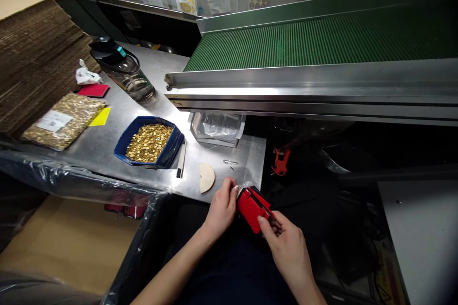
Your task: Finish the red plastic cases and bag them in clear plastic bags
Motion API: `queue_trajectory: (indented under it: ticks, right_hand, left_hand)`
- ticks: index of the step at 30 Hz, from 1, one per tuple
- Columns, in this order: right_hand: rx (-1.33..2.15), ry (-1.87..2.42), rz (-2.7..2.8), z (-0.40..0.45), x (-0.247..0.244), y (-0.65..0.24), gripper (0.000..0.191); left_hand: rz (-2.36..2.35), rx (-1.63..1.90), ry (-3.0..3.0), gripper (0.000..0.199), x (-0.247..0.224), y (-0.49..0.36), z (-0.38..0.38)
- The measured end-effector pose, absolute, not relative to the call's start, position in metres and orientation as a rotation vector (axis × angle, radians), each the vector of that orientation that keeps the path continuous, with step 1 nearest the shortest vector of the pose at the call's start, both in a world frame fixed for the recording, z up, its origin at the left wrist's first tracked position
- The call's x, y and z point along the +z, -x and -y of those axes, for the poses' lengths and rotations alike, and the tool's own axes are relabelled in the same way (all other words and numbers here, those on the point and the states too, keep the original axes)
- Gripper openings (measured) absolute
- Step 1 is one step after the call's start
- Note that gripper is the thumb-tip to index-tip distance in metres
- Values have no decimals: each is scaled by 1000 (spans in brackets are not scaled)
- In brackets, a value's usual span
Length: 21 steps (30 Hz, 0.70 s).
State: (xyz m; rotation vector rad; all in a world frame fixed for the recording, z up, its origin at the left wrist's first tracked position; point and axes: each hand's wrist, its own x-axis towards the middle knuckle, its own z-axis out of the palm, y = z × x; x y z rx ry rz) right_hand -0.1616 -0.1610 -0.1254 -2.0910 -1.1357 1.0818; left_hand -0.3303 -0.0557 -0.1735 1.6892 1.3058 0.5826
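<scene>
My right hand grips the lower end of a flat red case with black edges, thumb on top and fingers beneath. A raised red and black piece runs along its right side; its exact kind does not show. At the upper left corner of the case, my left hand is closed in a pinch. Some clear, shiny material shows near those fingertips, but what they pinch is too small to make out. Above the hands, a half-round beige disc and a small metal piece lie on the metal table.
A blue bin of small gold-coloured parts stands left, beside a cutter knife. Behind are a water bottle and stacked cardboard. A green conveyor spans the right. A plastic-lined box holds red items at lower left.
</scene>
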Motion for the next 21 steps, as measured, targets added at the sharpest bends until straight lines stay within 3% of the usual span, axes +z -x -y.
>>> queue_trajectory:
  ticks: [5,13,21]
  right_hand:
    - [1124,2037,984,160,-133,159,51]
    - [1121,2108,988,168,-139,165,46]
    - [547,2135,1667,180,-138,172,34]
  left_hand:
    - [-1170,423,-1891,16,-182,341,59]
    - [-1288,290,-1838,16,-176,344,68]
    - [-1361,568,-1681,18,-159,336,75]
